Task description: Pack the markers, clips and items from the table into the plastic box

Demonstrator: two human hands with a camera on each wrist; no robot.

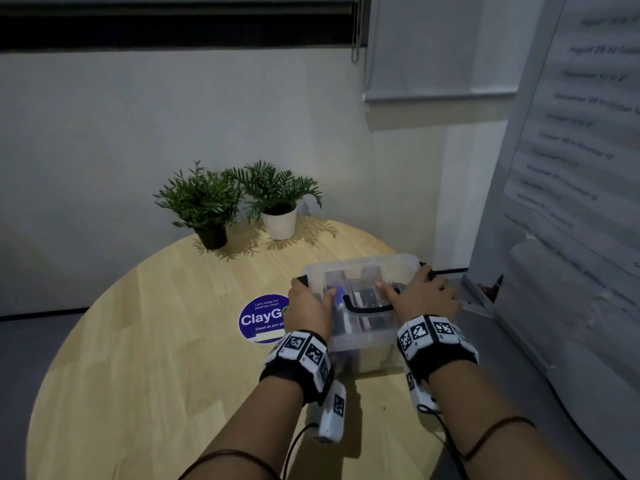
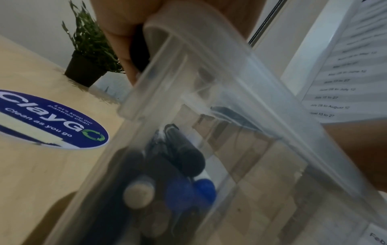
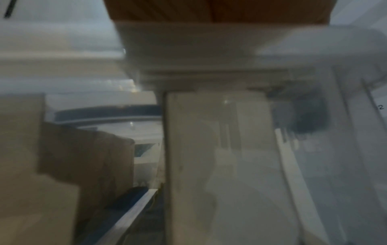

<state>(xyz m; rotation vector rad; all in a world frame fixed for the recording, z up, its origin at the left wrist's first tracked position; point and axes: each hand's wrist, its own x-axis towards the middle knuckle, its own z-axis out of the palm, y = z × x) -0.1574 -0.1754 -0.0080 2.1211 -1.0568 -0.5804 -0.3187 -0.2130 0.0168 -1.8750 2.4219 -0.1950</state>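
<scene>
A clear plastic box (image 1: 363, 270) with its lid on stands at the right side of the round wooden table (image 1: 156, 341). A black handle (image 1: 367, 309) lies on the lid. Blue and black markers (image 1: 341, 308) show through it, lying along the left compartment (image 2: 188, 159). My left hand (image 1: 308, 303) grips the box's left end, thumb on the lid, fingers (image 2: 117, 24) curled over the black latch (image 2: 138, 49). At the right end my right hand (image 1: 426, 299) holds the box, thumb on the lid. The right wrist view shows only the blurred box wall (image 3: 209, 149).
Two potted plants, one in a black pot (image 1: 211, 235) and one in a white pot (image 1: 280, 223), stand at the table's far edge. A blue round sticker (image 1: 259, 318) lies left of the box. A board with printed sheets (image 1: 571, 168) rises close on the right.
</scene>
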